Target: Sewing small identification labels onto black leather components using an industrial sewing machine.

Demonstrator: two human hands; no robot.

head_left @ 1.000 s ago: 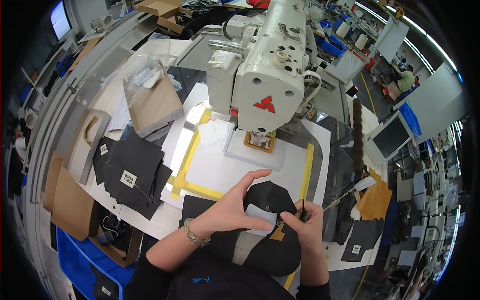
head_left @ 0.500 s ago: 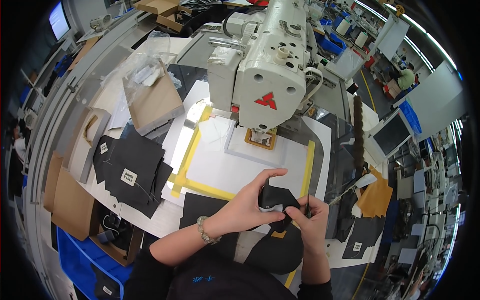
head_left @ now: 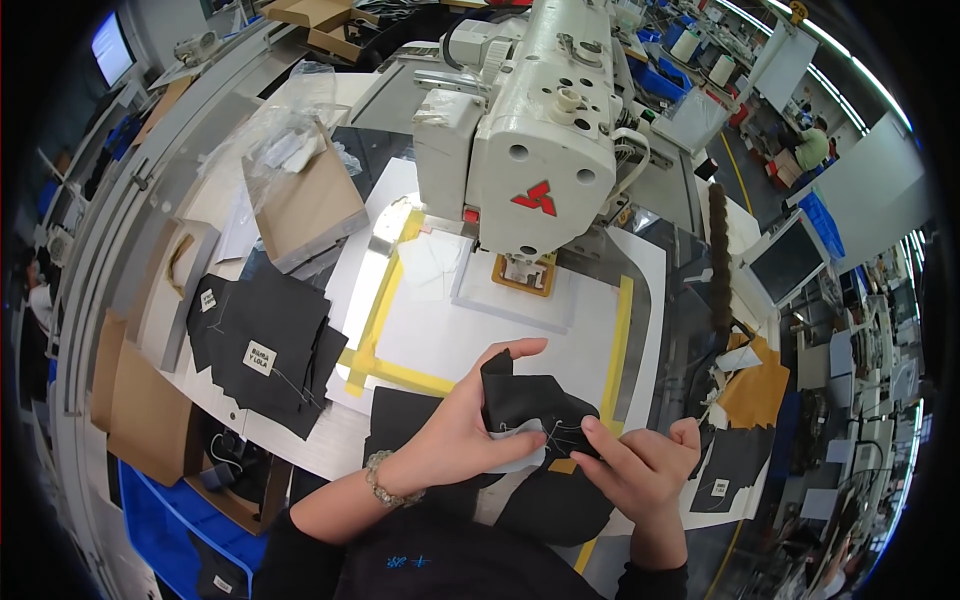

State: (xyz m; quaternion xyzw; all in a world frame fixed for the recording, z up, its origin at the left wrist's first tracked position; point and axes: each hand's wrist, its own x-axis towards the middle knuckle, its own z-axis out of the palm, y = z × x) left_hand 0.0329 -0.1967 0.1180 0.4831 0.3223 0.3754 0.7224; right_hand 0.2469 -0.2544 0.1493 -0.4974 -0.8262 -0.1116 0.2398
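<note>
My left hand grips a folded black fabric piece above the front edge of the sewing table. Its thumb presses a pale backing patch on that piece. Loose white threads trail over the black surface. At the piece's right edge, my right hand has its index finger and thumb on the fabric, the other fingers curled in. Anything inside that palm is hidden. More black pieces lie beneath and beside my hands.
Ahead stands a white sewing machine over a white, yellow-taped template. At left are a stack of labelled black pieces, an open cardboard box and a blue bin. Mustard pieces and a monitor are at right.
My left hand has shifted left with the black piece, turning more of its threaded side up. My right hand has moved right and spread; the dark slim tool seen in it earlier no longer shows.
</note>
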